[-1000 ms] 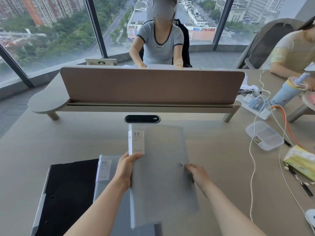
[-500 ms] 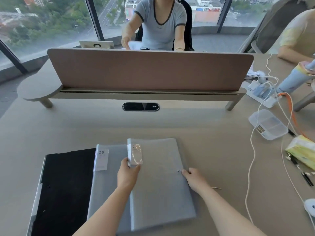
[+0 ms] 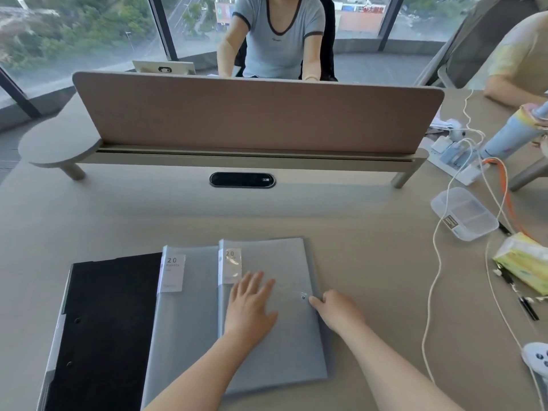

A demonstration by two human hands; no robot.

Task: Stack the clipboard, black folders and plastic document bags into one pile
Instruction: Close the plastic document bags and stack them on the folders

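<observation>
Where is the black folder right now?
The black folder lies flat on the table at the lower left of the head view. Its right edge is tucked under a grey document bag, left of the left hand.

Pretty clearly a high-rise office. A big shared worktop [image 3: 355, 238] is being split down the middle by a brown privacy divider [image 3: 255, 114], with a cable grommet [image 3: 241, 180] set in just in front of it. Seats are being occupied by two other people: one across [image 3: 280, 40], one at the right [image 3: 519, 60]. A power strip [image 3: 453, 157] is being crowded with chargers and white cables [image 3: 436, 247]. Treetops and city streets are being framed far below by floor-to-ceiling windows [image 3: 74, 34].
</observation>
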